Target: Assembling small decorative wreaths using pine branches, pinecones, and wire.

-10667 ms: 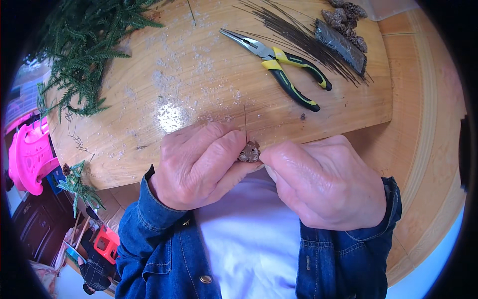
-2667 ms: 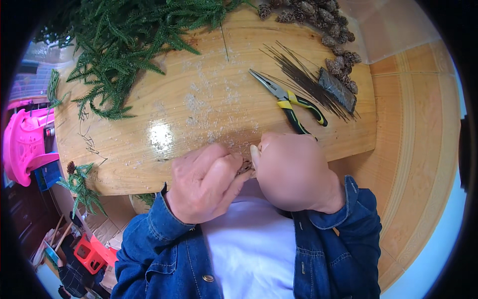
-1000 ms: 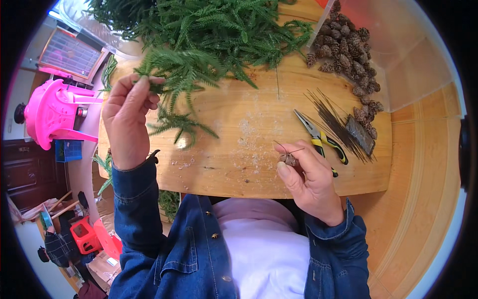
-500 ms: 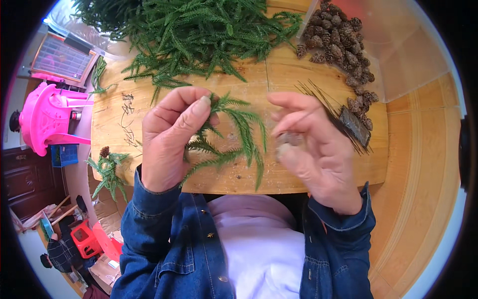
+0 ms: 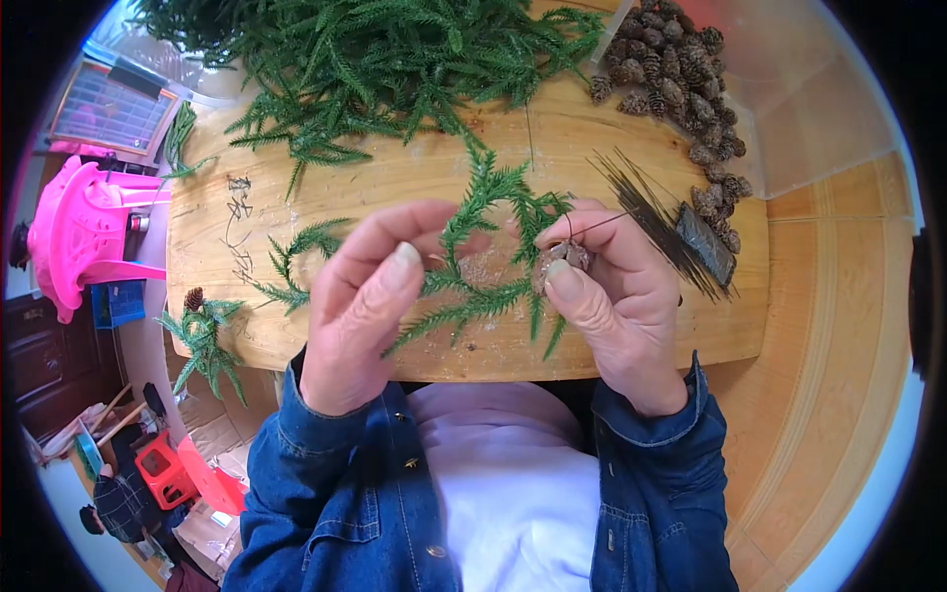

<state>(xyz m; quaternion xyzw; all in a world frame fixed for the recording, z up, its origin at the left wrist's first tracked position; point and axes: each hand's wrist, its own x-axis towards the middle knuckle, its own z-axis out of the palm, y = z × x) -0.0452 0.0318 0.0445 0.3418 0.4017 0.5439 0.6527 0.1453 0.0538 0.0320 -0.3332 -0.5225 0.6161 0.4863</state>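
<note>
My right hand (image 5: 621,316) pinches a brown pine cone (image 5: 567,260) between thumb and fingers, and a thin dark wire (image 5: 602,223) sticks out from it. A green artificial pine sprig (image 5: 478,202) with several branches hangs from beside the cone, its stem end near my right fingertips. To its left is my left hand (image 5: 365,296), thumb and fingers apart, with the fingers partly behind the sprig's branches. Another green sprig (image 5: 296,264) shows just left of my left hand; part of it may be hidden by the hand.
A heap of green sprigs (image 5: 365,69) covers the table's far side. Pine cones (image 5: 671,84) are piled far right beside a clear plastic bin (image 5: 799,118). Dark wires (image 5: 656,222) lie near a dark packet (image 5: 705,245). A sprig bundle with a cone (image 5: 202,335) sits at the left edge.
My right hand has brought the pine cone left to the sprig. My left hand's pinch has opened off the sprig, which now sits farther right. A sprig now shows left of my left hand.
</note>
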